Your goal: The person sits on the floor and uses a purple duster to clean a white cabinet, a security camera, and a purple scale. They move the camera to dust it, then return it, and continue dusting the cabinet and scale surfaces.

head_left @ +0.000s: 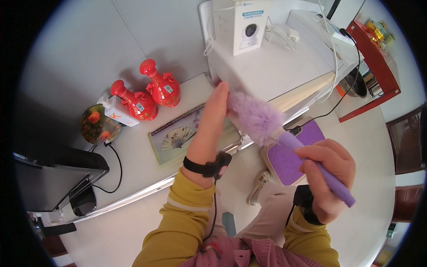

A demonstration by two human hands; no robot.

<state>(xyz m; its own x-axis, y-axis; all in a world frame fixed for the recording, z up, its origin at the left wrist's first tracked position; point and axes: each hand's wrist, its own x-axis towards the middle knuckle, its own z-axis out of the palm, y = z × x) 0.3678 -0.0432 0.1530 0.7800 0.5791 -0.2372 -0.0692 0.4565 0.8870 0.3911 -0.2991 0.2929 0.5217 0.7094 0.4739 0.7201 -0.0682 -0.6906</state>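
In my right hand [331, 175] is a lilac duster, with the fingers and thumb wrapped round its smooth handle [292, 141]. Its fluffy purple head [257, 116] points up and left, beside the front corner of a white cabinet [273, 66]. My left hand [216, 104] is seen edge-on, stretched out at the tip of the fluff, and its palm side appears to touch it. Most of its fingers are hidden. Beneath that wrist lies a flat framed picture of a fan [178, 137] on the low white counter. Each wrist wears a black strap with a small device.
Two red vases [163, 86], a white pump bottle [119, 111] and a round decorated plate [101, 124] stand along the wall. A black monitor [62, 178] is at left. The camera box [242, 29] stands on the cabinet. A purple-topped step platform [293, 155] sits on the floor.
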